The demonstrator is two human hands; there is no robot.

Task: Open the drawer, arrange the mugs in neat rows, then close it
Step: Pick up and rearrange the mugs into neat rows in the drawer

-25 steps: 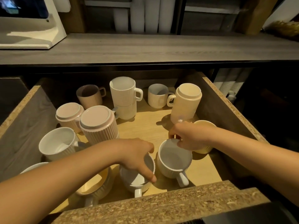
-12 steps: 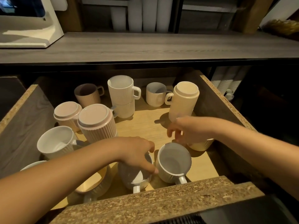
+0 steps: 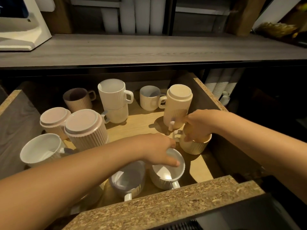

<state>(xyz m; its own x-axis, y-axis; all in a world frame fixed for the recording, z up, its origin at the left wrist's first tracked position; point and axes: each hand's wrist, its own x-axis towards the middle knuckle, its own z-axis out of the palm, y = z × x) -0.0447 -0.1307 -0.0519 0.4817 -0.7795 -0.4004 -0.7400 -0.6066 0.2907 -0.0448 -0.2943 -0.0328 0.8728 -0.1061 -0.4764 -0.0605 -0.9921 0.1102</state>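
The drawer [image 3: 166, 206] stands pulled open with several ribbed mugs inside. My left hand [image 3: 157, 151] grips the far rim of a white mug [image 3: 166, 176] at the front, one finger lying inside it. My right hand [image 3: 197, 127] curls over the rim of a cream mug [image 3: 194, 146] by the right wall, its handle pointing left. Another white mug [image 3: 127, 180] sits just left of the first, handle toward me. Behind my right hand stands a tall upside-down cream stack [image 3: 177, 103].
Two upside-down pink mugs [image 3: 86, 128] [image 3: 54, 120] and a white mug [image 3: 41, 150] crowd the left side. At the back stand a pink mug [image 3: 78, 98], a white stack [image 3: 114, 97] and a white mug [image 3: 149, 97]. A grey counter [image 3: 149, 48] overhangs the drawer.
My left hand shifted right from the left front white mug onto the right one. My right hand left that mug and took hold of the cream mug by the right wall.
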